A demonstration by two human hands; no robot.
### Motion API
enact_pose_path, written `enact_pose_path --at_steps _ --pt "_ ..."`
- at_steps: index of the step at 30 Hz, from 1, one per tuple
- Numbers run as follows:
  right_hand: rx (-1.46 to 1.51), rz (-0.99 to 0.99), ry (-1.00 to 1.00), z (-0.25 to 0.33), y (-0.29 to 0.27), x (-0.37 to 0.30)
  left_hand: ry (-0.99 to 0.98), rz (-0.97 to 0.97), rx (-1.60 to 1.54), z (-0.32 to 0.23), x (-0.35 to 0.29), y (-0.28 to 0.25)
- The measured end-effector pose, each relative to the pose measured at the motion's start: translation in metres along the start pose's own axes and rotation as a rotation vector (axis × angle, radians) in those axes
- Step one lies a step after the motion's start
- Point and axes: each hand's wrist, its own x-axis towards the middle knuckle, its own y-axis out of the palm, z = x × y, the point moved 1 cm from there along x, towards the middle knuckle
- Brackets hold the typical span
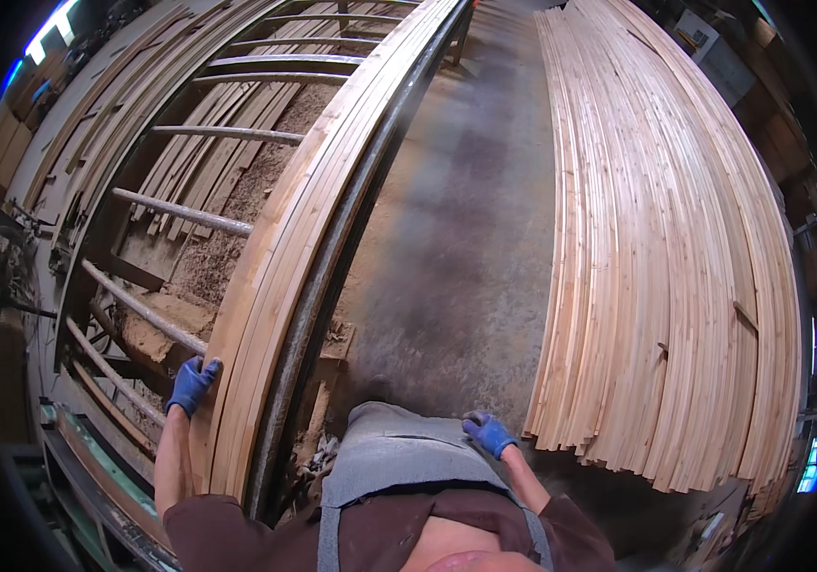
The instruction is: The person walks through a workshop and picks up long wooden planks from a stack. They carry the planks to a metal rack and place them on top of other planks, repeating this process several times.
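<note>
- Head view: left hand (192,382), blue glove, fingers curled on edge of wood strip bundle (303,238) atop roller rack (180,214).
- Right hand (490,434) loosely curled, empty, at apron (389,453), right of bundle.
- Plank stack (665,267) on floor, well right of bundle.

A roller conveyor frame (370,162) of dark metal carries a bundle of long pale wooden strips (284,257) along its right rail; grey steel rollers (180,212) cross the frame (sawdust heaped beneath them); the concrete floor (465,238) bears a broad stack of similar strips (665,267) lying flat.
</note>
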Motion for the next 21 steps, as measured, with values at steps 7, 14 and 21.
enact_pose_path --at_steps 7,14,21 --pt "-0.071 -0.060 0.007 0.019 0.012 -0.012 0.081 -0.395 0.287 -0.077 -0.045 0.015" --pt "0.003 -0.120 0.008 -0.013 0.004 -0.048 0.623 -0.798 0.646 0.015 -0.065 0.089" --pt "0.294 -0.418 0.112 -0.155 -0.031 -0.173 0.577 -0.289 0.435 -0.111 -0.056 0.178"
